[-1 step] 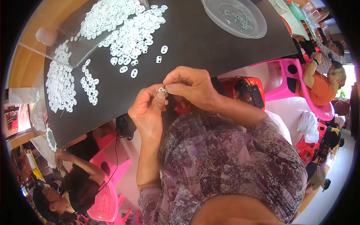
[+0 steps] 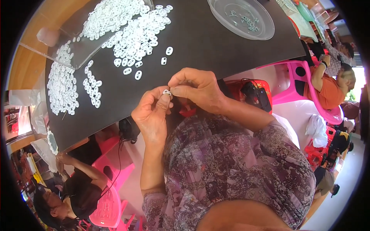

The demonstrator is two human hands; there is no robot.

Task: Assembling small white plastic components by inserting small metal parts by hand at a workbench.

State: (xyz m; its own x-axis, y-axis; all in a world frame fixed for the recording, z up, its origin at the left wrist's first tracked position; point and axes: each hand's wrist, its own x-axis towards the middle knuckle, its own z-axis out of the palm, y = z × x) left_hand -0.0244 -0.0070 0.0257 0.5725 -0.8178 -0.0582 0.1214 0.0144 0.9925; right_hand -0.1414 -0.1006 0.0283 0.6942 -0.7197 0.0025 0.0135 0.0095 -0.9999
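Between the thumb and forefinger of my left hand (image 2: 151,115) is a small white plastic piece with holes (image 2: 166,92), just past the table's near edge. My right hand (image 2: 202,89) is closed in a pinch, its fingertips touching the piece's right side. Whatever that pinch may hold is hidden by the fingers. On the dark table (image 2: 200,42), a heap of white oval two-hole pieces (image 2: 133,40) lies ahead and to the left. A few single ones, such as one oval piece (image 2: 169,51), lie apart from it, closer to my hands.
A round clear plastic tub (image 2: 266,32) with small grey-green parts stands far right. Another white heap (image 2: 61,86) lies left, by a clear plastic box (image 2: 79,57). Co-workers sit at left (image 2: 83,192) and right (image 2: 329,90), near pink chairs (image 2: 108,206). A black bag (image 2: 258,96) lies beyond my right forearm.
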